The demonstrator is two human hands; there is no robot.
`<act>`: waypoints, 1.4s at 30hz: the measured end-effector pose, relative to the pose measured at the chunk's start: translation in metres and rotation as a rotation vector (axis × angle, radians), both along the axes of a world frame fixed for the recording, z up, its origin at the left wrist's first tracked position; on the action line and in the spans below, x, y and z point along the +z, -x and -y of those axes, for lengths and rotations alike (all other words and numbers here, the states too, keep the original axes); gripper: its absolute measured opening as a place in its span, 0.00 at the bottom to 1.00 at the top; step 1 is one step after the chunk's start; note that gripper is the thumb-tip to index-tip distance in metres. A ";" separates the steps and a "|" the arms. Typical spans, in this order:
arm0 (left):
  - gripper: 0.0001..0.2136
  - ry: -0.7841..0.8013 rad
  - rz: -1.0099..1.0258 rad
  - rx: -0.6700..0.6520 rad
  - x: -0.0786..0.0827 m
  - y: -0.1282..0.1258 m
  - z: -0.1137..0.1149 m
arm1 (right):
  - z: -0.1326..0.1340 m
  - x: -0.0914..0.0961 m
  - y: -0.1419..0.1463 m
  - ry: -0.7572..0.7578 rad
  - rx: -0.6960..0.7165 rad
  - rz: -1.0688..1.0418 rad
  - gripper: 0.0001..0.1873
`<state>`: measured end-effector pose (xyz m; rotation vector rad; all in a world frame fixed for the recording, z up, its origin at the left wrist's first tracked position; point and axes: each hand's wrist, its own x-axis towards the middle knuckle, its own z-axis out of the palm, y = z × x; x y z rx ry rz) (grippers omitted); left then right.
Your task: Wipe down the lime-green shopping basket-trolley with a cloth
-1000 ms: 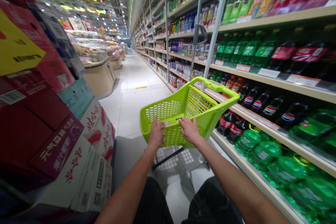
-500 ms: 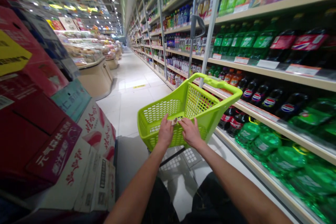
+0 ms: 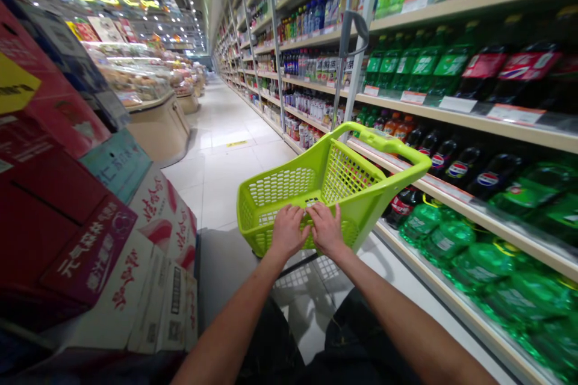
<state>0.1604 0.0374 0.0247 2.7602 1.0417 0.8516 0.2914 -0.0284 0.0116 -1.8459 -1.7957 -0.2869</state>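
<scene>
A lime-green plastic shopping basket [image 3: 361, 192] with mesh walls stands in the aisle in front of me, tilted, its handle on the right side. My left hand [image 3: 288, 231] and my right hand [image 3: 326, 228] rest side by side on the near rim, fingers curled over the edge. The two hands touch each other. Whether anything small lies under the fingers is hidden. The basket's inside looks bare.
Shelves of soft-drink bottles [image 3: 456, 162] run along the right, green bottles [image 3: 474, 252] lowest. Stacked red and white cartons [image 3: 112, 252] crowd the left. The tiled aisle floor [image 3: 226, 156] stretches ahead, with display counters [image 3: 158, 120] at the left.
My left hand slid right along the rim until it met my right hand. A small pale thing seen between the hands earlier no longer shows. The basket stayed in place.
</scene>
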 end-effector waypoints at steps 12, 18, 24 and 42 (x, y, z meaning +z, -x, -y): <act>0.14 -0.084 0.096 0.074 -0.043 0.084 -0.030 | -0.003 -0.006 -0.008 -0.011 -0.010 0.050 0.27; 0.17 -0.167 0.115 -0.014 -0.036 0.028 -0.020 | -0.008 -0.007 -0.007 -0.032 -0.021 0.069 0.28; 0.14 -0.149 0.007 -0.055 -0.032 0.068 -0.031 | -0.010 -0.006 -0.022 -0.006 0.049 0.082 0.28; 0.15 -0.150 0.076 0.044 -0.049 0.038 0.007 | -0.032 0.015 -0.031 0.192 0.062 0.025 0.22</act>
